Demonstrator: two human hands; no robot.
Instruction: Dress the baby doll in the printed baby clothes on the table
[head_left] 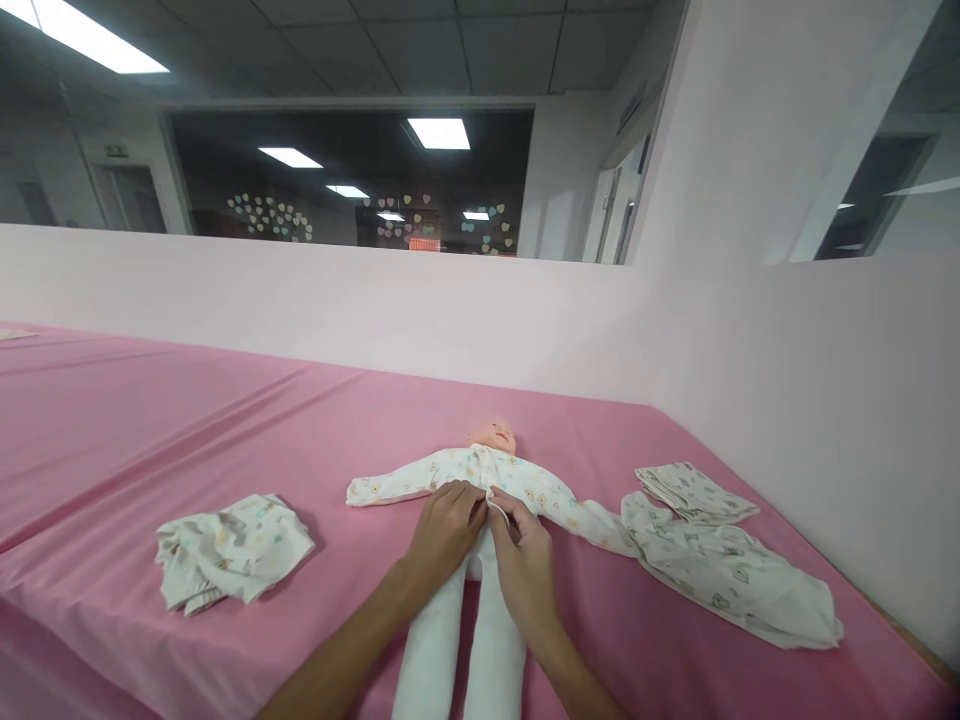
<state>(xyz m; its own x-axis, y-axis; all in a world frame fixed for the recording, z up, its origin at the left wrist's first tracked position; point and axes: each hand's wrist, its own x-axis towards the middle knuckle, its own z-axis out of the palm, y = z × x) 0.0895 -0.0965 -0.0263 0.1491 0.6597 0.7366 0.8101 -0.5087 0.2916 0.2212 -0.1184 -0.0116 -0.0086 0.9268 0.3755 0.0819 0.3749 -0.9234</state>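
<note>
A baby doll (pixel 495 436) lies on its back on the pink sheet, its head toward the wall. It wears a white printed baby top (pixel 544 492) with long sleeves spread to both sides. Its white legs (pixel 431 650) point toward me. At the doll's belly, my left hand (pixel 451 520) has its fingers closed on the lower front of the top. Facing it, my right hand (pixel 521 555) pinches the edge of the same top between thumb and fingers. Small details between my fingertips are hidden.
A crumpled printed baby garment (pixel 232 552) lies at the left. Printed baby trousers (pixel 735 570) lie at the right, touching the sleeve's end, beside a folded printed cloth (pixel 694 490). The pink sheet (pixel 187 430) meets a white wall (pixel 337 300) behind and at the right.
</note>
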